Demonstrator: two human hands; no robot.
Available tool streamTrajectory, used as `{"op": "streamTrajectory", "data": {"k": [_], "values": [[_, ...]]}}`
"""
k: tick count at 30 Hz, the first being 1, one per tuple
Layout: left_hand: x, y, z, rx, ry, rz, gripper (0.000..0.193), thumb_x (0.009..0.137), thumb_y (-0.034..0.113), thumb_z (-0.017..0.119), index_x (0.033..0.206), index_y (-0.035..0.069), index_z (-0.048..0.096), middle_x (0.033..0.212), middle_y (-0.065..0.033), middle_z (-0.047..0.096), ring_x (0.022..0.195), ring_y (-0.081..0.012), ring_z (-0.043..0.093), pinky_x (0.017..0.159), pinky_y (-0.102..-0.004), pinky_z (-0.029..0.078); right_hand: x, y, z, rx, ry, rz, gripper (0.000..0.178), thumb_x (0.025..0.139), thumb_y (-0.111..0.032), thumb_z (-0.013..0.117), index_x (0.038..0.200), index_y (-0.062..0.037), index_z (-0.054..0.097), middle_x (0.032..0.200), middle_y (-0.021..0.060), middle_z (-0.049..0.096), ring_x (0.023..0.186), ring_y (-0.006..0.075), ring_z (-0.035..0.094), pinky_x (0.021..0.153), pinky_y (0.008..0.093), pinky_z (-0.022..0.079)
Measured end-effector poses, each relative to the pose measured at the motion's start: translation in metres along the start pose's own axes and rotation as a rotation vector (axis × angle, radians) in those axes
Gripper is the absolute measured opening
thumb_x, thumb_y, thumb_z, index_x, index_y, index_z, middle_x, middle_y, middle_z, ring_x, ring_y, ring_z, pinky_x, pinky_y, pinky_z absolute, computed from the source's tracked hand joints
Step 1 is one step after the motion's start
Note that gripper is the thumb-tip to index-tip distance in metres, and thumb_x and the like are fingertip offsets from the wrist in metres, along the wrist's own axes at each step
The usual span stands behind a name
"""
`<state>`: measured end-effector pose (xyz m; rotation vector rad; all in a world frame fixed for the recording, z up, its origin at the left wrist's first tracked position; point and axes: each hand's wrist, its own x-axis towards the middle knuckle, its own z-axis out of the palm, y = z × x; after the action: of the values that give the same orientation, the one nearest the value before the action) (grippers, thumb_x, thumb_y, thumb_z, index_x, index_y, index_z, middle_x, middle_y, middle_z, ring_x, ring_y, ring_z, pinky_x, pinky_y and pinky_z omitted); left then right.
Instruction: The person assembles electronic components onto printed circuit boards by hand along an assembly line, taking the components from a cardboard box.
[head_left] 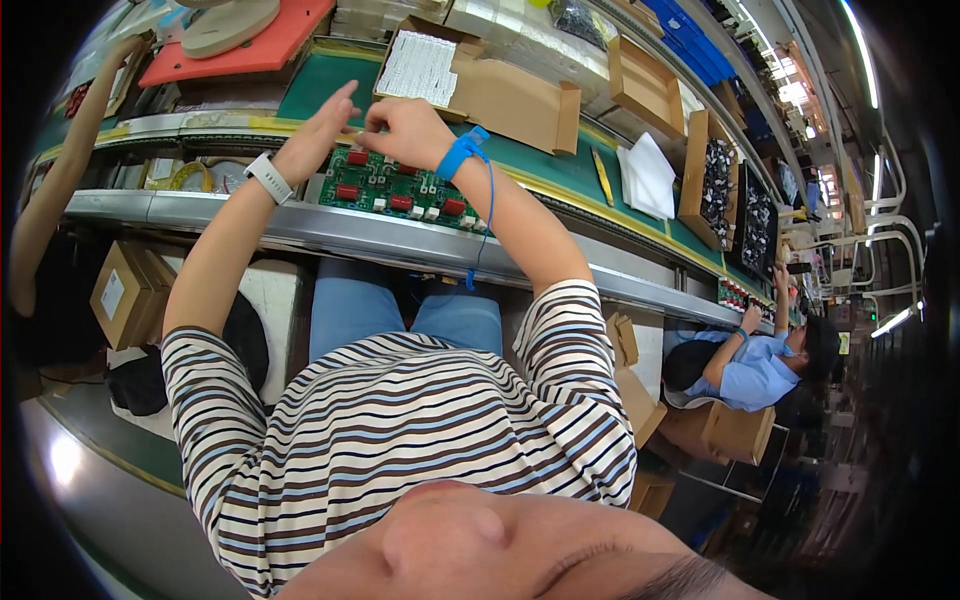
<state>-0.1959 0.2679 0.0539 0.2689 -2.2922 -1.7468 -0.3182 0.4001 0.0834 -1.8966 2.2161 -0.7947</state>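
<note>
A green circuit board (395, 187) with red block-shaped parts and small white parts lies on the rail in front of me. Over its far left edge is my left hand (318, 133), fingers stretched out and nothing visible in them. My right hand (410, 132) hovers close beside it above the board, fingers bent and pinched toward the thumb. Whatever the right fingers hold, if anything, is too small to make out. A blue strap (462, 155) with a cord circles my right wrist, and a pale watch band (268, 178) circles the left.
Beyond the board stands an open cardboard box (465, 95) with rows of white pieces. To the right are a yellow tool (602, 177), white sheets (648, 176) and a carton of dark parts (708, 180). A metal rail (240, 212) runs along the front. Co-workers sit at both sides.
</note>
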Motion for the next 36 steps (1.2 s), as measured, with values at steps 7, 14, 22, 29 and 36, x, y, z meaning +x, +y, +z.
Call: {"op": "streamTrajectory", "data": {"k": [7,14,22,29,36], "values": [[-0.008,-0.021,-0.026,0.196,0.072,-0.124,0.056,0.089,0.046,0.036,0.125,0.003,0.041,0.100,-0.0139,0.057,0.088,-0.0186,0.054,0.080,-0.0292,0.043,0.000,0.027,0.011,-0.240,-0.135,0.165,0.025,0.068,-0.033,0.064,0.067,-0.0080,0.064,0.075,0.0096,0.060,0.076,0.0267,0.057,0.069,0.0402,0.039],[-0.017,-0.012,-0.019,0.180,0.139,-0.168,0.054,0.088,0.045,0.040,0.120,0.002,0.045,0.089,-0.0112,0.057,0.079,-0.0158,0.054,0.071,-0.0277,0.046,0.000,0.032,0.018,-0.281,-0.131,0.141,0.024,0.068,-0.033,0.064,0.069,-0.0092,0.065,0.077,0.0079,0.059,0.079,0.0252,0.055,0.072,0.0400,0.038],[-0.019,-0.014,-0.017,0.240,0.073,-0.267,0.053,0.088,0.046,0.040,0.119,0.004,0.047,0.081,-0.0105,0.057,0.072,-0.0159,0.056,0.067,-0.0280,0.047,-0.003,0.035,0.021,-0.280,-0.119,0.132,0.025,0.069,-0.035,0.064,0.070,-0.0098,0.064,0.078,0.0073,0.059,0.082,0.0252,0.055,0.074,0.0397,0.038],[-0.021,-0.019,-0.010,0.175,0.056,-0.291,0.053,0.088,0.047,0.039,0.116,0.004,0.049,0.080,-0.0117,0.059,0.070,-0.0181,0.058,0.065,-0.0291,0.048,-0.001,0.046,0.000,-0.069,-0.025,0.188,0.027,0.068,-0.035,0.065,0.079,-0.0107,0.066,0.080,0.0097,0.062,0.082,0.0265,0.058,0.076,0.0388,0.042],[-0.008,-0.017,0.014,0.233,-0.013,-0.208,0.054,0.087,0.048,0.039,0.117,0.004,0.048,0.089,-0.0171,0.061,0.071,-0.0214,0.061,0.066,-0.0306,0.049,0.006,0.154,-0.038,-0.058,0.287,0.451,0.044,0.073,-0.029,0.066,0.109,-0.0065,0.055,0.078,0.0126,0.062,0.069,0.0199,0.058,0.061,0.0312,0.047]]}}
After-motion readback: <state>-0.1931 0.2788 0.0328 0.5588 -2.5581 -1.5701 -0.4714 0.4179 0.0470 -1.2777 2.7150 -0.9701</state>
